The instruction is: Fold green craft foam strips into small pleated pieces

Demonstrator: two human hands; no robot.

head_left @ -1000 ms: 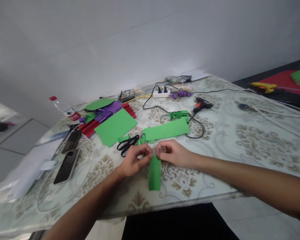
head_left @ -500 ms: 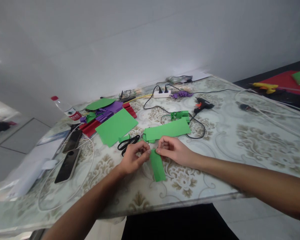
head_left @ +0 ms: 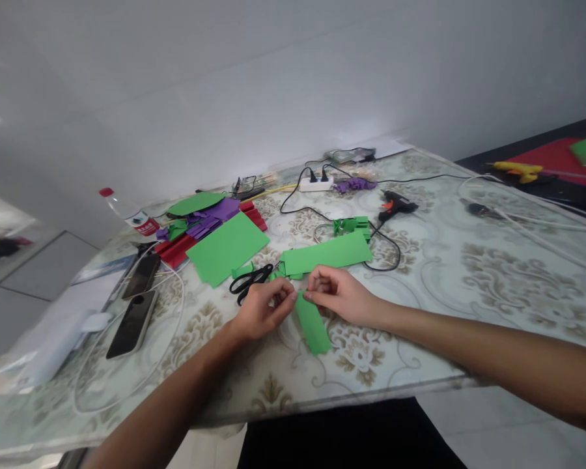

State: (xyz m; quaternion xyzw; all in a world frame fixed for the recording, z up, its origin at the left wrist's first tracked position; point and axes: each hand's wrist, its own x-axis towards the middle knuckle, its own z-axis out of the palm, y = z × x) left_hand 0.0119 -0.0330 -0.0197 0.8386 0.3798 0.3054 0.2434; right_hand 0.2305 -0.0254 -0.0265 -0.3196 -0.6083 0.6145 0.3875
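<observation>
Both hands (head_left: 342, 296) pinch one end of a green strip (head_left: 313, 329)

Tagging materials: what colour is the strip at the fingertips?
Green; the strip shows best in the head view.

Both forearms (head_left: 185, 397) are slanting inward; the left hand (head_left: 267, 306) and right hand (head_left: 340, 294) are pinching close together, fingers curling.
</observation>
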